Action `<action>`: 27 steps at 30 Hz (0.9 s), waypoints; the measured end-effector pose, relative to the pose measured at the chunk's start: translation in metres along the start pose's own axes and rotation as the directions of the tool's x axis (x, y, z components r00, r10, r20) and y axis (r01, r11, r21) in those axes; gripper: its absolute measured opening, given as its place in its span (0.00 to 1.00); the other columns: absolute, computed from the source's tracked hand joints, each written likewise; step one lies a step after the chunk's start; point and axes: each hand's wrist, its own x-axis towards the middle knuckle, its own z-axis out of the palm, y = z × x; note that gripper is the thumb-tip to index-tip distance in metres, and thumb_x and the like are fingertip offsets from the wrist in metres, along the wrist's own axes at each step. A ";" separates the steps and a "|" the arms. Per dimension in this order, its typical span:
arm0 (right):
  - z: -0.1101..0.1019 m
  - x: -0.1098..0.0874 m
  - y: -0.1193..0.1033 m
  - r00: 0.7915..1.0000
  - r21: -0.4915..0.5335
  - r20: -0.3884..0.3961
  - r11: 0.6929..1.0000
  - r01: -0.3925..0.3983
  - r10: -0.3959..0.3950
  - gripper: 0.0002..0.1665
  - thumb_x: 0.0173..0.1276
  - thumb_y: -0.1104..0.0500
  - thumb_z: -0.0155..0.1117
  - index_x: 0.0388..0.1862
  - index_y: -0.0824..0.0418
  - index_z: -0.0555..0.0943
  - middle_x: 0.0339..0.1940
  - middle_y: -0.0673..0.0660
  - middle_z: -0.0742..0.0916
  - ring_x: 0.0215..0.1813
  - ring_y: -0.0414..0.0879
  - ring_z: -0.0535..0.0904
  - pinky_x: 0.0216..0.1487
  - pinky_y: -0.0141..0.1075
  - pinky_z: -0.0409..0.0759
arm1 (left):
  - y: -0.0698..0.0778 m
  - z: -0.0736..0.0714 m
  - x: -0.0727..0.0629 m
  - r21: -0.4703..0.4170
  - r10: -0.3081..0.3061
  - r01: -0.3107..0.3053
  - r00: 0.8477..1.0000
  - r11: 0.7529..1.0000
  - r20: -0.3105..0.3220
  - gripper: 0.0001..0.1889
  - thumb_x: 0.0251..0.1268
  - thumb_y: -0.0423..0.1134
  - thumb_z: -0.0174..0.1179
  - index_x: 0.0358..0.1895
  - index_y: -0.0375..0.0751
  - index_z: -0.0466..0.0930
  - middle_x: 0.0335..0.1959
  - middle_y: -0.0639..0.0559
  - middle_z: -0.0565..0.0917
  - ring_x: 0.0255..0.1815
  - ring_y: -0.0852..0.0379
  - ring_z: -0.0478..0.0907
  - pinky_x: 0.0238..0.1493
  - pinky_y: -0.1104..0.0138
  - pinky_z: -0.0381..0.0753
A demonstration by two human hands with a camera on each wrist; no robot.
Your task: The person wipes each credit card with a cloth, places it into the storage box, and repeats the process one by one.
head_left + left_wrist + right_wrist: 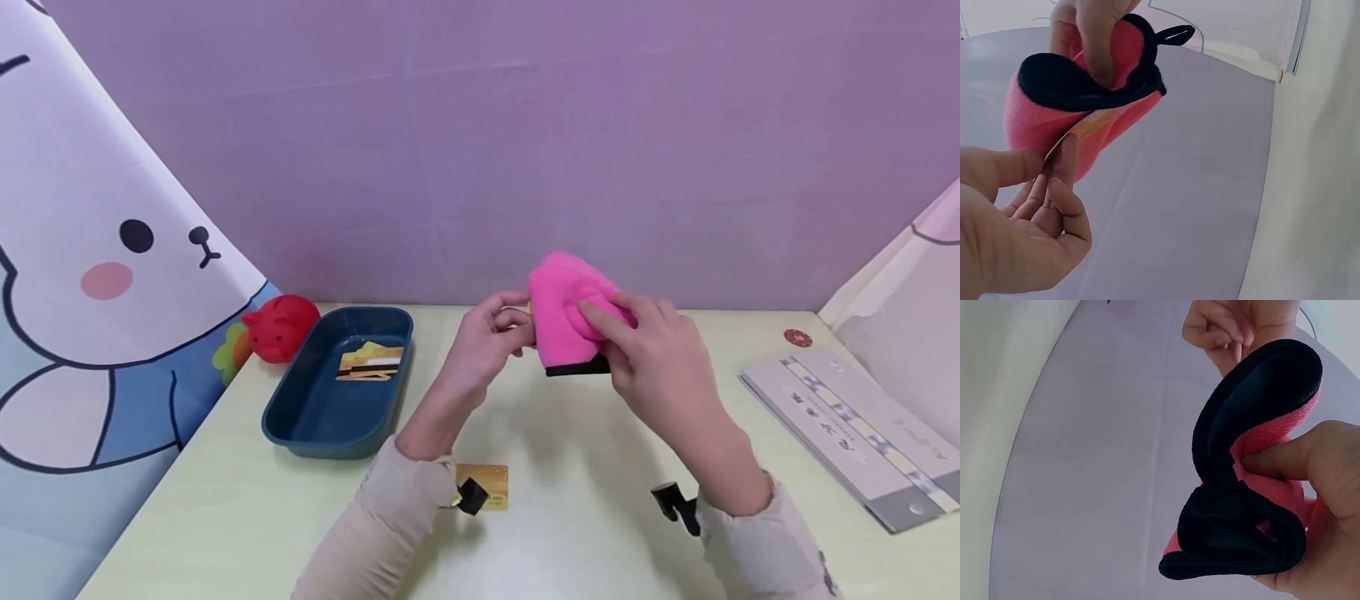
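Observation:
My right hand (663,367) grips a soft pink fabric mitt (558,312), bunching its cloth between thumb and fingers. Black edging (1260,375) runs round its opening, and a black loop (1175,35) sticks out at one corner. Between thumb and fingertips, my left hand (487,342) pinches a thin gold card (1088,125) against the mitt's outer side. Most of that card is hidden by the fingers in the head view. Both hands are raised above the table.
A gold card (495,479) lies on the table (562,550) under my left forearm. At the left stands a dark blue tray (300,425) holding several gold cards (371,362), beside a red piggy bank (281,329). A grey book-like box (832,425) and a red disc (798,337) lie right.

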 end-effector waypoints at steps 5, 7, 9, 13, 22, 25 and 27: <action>-0.002 0.001 0.005 1.000 -0.004 -0.005 1.000 -0.021 0.020 0.25 0.59 0.71 0.67 0.54 0.54 0.87 0.47 0.66 0.86 0.42 0.65 0.80 0.36 0.55 0.76 | 0.002 -0.003 0.000 -0.024 -0.001 0.002 1.000 1.000 0.012 0.18 0.69 0.32 0.62 0.60 0.44 0.78 0.38 0.49 0.87 0.35 0.58 0.80 0.36 0.68 0.74; -0.003 0.002 0.007 1.000 -0.009 -0.005 1.000 -0.026 0.026 0.24 0.59 0.71 0.66 0.53 0.54 0.87 0.46 0.67 0.86 0.42 0.65 0.80 0.36 0.56 0.76 | 0.003 -0.004 0.000 -0.025 -0.003 0.003 1.000 1.000 0.012 0.18 0.68 0.32 0.63 0.60 0.45 0.79 0.37 0.51 0.86 0.35 0.58 0.79 0.37 0.67 0.75; -0.004 0.002 0.010 0.999 -0.011 -0.003 0.999 -0.040 0.040 0.25 0.59 0.72 0.65 0.53 0.54 0.87 0.46 0.67 0.86 0.41 0.65 0.80 0.36 0.56 0.76 | 0.004 -0.006 0.000 -0.026 -0.003 0.003 1.000 1.000 0.005 0.18 0.68 0.32 0.64 0.60 0.45 0.79 0.36 0.53 0.86 0.35 0.57 0.78 0.37 0.67 0.75; -0.009 0.003 0.016 0.997 -0.021 0.010 0.997 -0.076 0.077 0.27 0.59 0.72 0.63 0.55 0.54 0.86 0.45 0.67 0.85 0.41 0.66 0.79 0.36 0.55 0.76 | 0.007 -0.009 -0.001 -0.038 -0.002 0.002 1.000 0.999 -0.002 0.19 0.68 0.32 0.64 0.60 0.45 0.79 0.34 0.55 0.84 0.35 0.56 0.77 0.37 0.67 0.74; -0.012 -0.001 0.034 0.988 -0.066 0.046 0.988 -0.141 0.145 0.27 0.58 0.72 0.60 0.56 0.55 0.86 0.45 0.66 0.84 0.43 0.65 0.76 0.35 0.55 0.72 | 0.014 -0.016 -0.004 -0.101 0.040 -0.037 0.999 0.994 0.029 0.19 0.68 0.30 0.62 0.61 0.42 0.77 0.32 0.59 0.85 0.36 0.55 0.76 0.36 0.68 0.73; -0.011 -0.002 0.036 0.985 -0.077 0.074 0.985 -0.151 0.157 0.27 0.58 0.72 0.60 0.55 0.55 0.86 0.45 0.65 0.83 0.44 0.64 0.76 0.35 0.54 0.71 | 0.019 -0.018 -0.006 -0.110 0.067 -0.061 0.996 0.992 0.052 0.20 0.69 0.29 0.61 0.63 0.40 0.75 0.32 0.60 0.85 0.35 0.56 0.77 0.36 0.69 0.74; -0.010 -0.003 0.037 0.982 -0.075 0.087 0.985 -0.158 0.165 0.26 0.59 0.72 0.60 0.54 0.55 0.86 0.45 0.65 0.83 0.44 0.64 0.76 0.35 0.54 0.71 | 0.022 -0.021 -0.007 -0.110 0.078 -0.072 0.995 0.991 0.054 0.21 0.69 0.29 0.61 0.63 0.40 0.75 0.32 0.61 0.85 0.34 0.59 0.77 0.36 0.69 0.74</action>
